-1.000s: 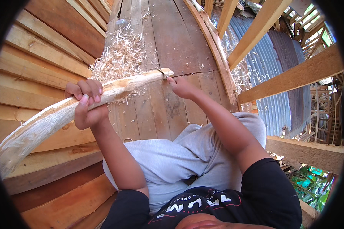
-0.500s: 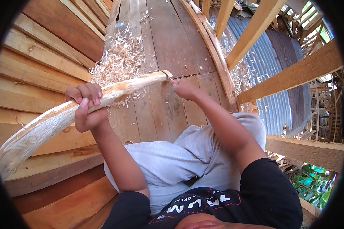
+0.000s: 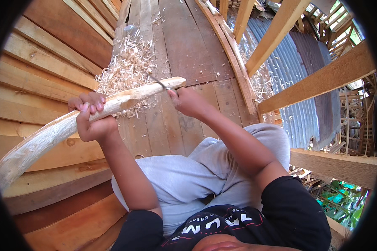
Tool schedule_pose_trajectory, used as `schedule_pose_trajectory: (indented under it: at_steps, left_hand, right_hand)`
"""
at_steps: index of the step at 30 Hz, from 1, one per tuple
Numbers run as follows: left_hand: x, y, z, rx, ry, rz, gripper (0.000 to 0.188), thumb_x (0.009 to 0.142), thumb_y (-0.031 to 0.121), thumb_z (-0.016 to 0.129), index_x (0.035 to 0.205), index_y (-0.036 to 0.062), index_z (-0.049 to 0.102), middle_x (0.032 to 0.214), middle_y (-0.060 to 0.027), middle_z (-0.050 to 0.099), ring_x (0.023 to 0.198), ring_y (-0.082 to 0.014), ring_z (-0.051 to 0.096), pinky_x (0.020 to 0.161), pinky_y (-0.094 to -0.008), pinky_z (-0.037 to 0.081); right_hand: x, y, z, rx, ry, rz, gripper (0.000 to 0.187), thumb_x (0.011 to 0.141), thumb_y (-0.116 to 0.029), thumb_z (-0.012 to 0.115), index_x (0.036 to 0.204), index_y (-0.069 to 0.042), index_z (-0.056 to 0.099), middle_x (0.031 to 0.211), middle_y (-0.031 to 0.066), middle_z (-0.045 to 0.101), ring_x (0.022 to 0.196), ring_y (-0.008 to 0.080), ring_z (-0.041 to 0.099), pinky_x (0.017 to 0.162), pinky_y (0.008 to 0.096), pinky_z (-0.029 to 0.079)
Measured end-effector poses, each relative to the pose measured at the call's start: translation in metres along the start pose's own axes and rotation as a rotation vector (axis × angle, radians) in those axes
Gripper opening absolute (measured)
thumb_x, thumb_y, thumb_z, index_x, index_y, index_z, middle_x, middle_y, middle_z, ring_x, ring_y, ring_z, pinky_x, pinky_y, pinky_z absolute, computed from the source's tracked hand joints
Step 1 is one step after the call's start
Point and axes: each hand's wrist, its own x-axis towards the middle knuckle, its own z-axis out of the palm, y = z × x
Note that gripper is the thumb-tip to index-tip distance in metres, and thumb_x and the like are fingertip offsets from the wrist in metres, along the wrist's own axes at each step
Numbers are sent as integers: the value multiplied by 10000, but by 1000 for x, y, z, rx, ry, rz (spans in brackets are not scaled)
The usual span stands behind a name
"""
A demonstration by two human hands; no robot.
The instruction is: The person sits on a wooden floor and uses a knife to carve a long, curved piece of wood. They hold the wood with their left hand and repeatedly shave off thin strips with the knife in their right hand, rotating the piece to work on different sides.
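Note:
A long pale length of wood [image 3: 132, 97], shaved along its surface, slants from the lower left up to a blunt point at the centre. My left hand [image 3: 95, 121] is closed round it near its middle, thumb and fingers wrapped over the top. Beside the pointed end, my right hand [image 3: 187, 101] is closed on a knife [image 3: 157, 80]. The thin dark blade crosses the wood a little short of the tip, its far end sticking out beyond the far side. My fingers hide most of the knife's handle.
Curled wood shavings [image 3: 127, 62] are heaped on the plank floor [image 3: 188, 46]. Stacked boards [image 3: 37, 88] line the left side. Timber posts and rails [image 3: 318, 77] stand to the right, with corrugated metal sheets [image 3: 291, 71] beyond. My crossed legs [image 3: 180, 171] lie below the wood.
My right hand and the knife have moved left along the wood, away from its tip. The blade now slants across it more openly. My left hand has shifted slightly left, still gripping.

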Motion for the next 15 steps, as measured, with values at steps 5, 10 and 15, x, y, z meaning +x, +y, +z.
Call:
schedule_pose_trajectory:
  at_steps: [5, 10, 15]
  left_hand:
    - [0, -5, 10, -15, -3, -9, 129, 681, 88, 505, 744, 119, 397, 582, -10, 378, 529, -140, 412, 601, -297, 384]
    - [1, -4, 9, -11, -50, -6, 129, 686, 87, 501, 743, 127, 392, 583, -8, 378, 531, -138, 411, 600, -297, 382]
    - [-2, 1, 0, 22, -16, -3, 132, 690, 89, 503, 754, 128, 394, 587, -6, 381, 540, -135, 413, 608, -299, 379]
  right_hand:
    - [29, 61, 12, 88, 35, 130, 621, 987, -470, 362, 862, 73, 634, 863, 290, 638, 845, 444, 620, 767, 489, 474]
    - [33, 76, 20, 13, 119, 134, 625, 985, -473, 372, 865, 84, 630, 848, 303, 633, 835, 446, 621, 756, 494, 466]
    - [13, 16, 13, 103, 6, 103, 618, 987, -461, 374, 871, 87, 635, 836, 309, 635, 832, 445, 625, 751, 500, 462]
